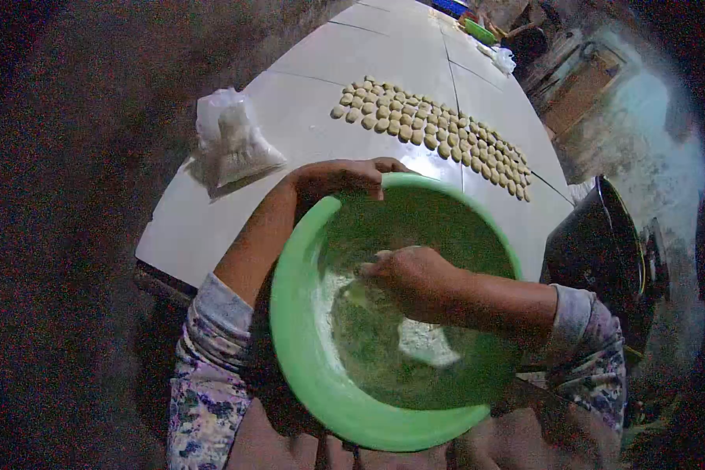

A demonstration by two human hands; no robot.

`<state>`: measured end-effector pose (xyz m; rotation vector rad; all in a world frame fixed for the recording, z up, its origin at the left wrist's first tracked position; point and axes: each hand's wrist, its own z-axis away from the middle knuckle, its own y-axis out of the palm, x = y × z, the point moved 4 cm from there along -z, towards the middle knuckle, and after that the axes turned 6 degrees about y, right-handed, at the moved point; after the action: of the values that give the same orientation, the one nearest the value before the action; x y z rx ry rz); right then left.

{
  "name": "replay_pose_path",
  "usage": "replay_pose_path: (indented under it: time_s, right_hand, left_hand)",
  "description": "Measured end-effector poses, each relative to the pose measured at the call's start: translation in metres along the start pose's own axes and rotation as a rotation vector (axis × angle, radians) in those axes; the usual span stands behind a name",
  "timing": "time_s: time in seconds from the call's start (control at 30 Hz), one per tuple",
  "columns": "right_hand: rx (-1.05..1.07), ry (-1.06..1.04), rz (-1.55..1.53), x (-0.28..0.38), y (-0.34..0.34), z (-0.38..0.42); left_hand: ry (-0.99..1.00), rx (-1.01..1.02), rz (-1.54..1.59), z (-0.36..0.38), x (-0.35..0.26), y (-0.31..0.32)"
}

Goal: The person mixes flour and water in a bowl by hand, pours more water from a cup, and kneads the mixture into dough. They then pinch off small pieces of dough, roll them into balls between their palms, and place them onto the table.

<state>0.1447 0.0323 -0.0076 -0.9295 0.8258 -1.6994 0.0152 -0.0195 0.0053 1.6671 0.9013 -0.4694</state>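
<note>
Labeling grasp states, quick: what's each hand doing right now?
Left hand: closed on the bowl rim.
Right hand: inside the bowl, fingers curled at the flour; grip cannot be told.

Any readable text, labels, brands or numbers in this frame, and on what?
None can be read. The green basin, the clear plastic bag, the white tiled table and the dark pot show no lettering. The clutter at the table's far end is too small and blurred to show any print.
</note>
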Motion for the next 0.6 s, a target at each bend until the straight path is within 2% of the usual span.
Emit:
replay_pose_path:
  time_s: [0.13,0.23,0.27,0.33,0.4,0.43,0.47,0.5,0.57,0.6]
  right_hand:
    - [-0.121,-0.026,-0.141,-0.008,-0.003,0.007]
    - [-0.076,0.126,-0.723,-0.031,0.000,0.003]
    - [-0.073,0.123,-0.717,-0.033,-0.002,0.011]
    - [-0.189,-0.124,-0.273,-0.021,-0.018,0.034]
    - [-0.150,-0.140,-0.282,-0.015,-0.032,0.053]
    - [-0.114,-0.151,-0.294,-0.010,-0.038,0.060]
    - [-0.112,-0.152,-0.294,-0.004,-0.047,0.064]
    - [-0.068,-0.055,-0.225,-0.002,-0.053,0.066]
    - [-0.007,0.145,0.027,-0.007,-0.048,0.060]
    - [-0.008,0.148,0.028,-0.008,-0.040,0.051]
  left_hand:
    - [0.019,-0.064,0.013,0.002,0.000,0.008]
    - [0.030,-0.042,-0.048,0.001,0.001,0.004]
    - [0.037,-0.039,-0.068,0.001,0.001,0.001]
    - [0.047,-0.044,-0.086,0.001,-0.006,0.000]
    - [-0.222,-0.090,-0.010,-0.002,-0.010,0.005]
    - [-0.222,-0.092,-0.009,-0.002,-0.005,-0.003]
    - [-0.107,-0.033,-0.043,-0.005,0.002,-0.013]
    - [0.008,0.024,-0.076,-0.006,0.001,-0.014]
    - [-0.048,0.037,-0.066,-0.007,0.000,-0.008]
    - [-0.103,0.054,-0.057,-0.009,-0.003,0.001]
